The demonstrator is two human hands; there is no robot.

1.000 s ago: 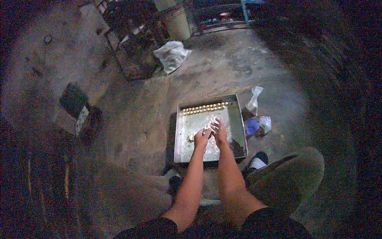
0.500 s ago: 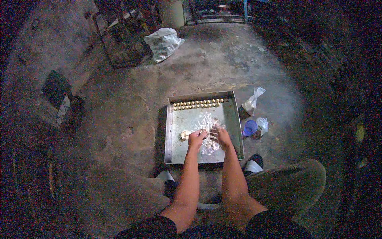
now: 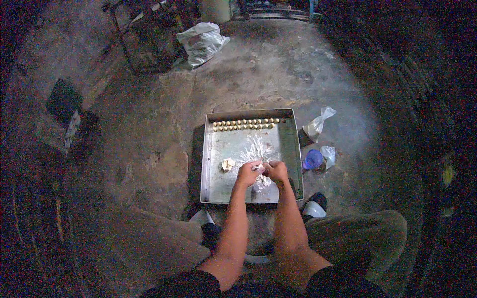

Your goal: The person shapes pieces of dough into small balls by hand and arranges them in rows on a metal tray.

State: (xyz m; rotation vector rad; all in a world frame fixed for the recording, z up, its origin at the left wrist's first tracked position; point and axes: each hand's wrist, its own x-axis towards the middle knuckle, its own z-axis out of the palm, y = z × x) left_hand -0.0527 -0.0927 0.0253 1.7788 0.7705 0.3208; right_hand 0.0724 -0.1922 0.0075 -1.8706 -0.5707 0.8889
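Note:
A square metal tray lies on the floor before me. Over its near half, my left hand is closed on a small pale piece of dough. My right hand meets it from the other side, fingers pinched together at the same piece; its fingertips are partly hidden. White flour is scattered on the tray's metal around and beyond both hands. Left of my left hand sits a larger lump of dough. Two rows of small round dough balls line the tray's far side.
Right of the tray stand a tied clear bag of pale powder, a blue cup and a small plastic bag. A large whitish sack rests farther off on the concrete floor. My feet flank the tray's near corners.
My right hand has gone from spread fingers over the flour to pinched fingers against my left hand. My left hand has shifted slightly right, exposing more of the dough lump.

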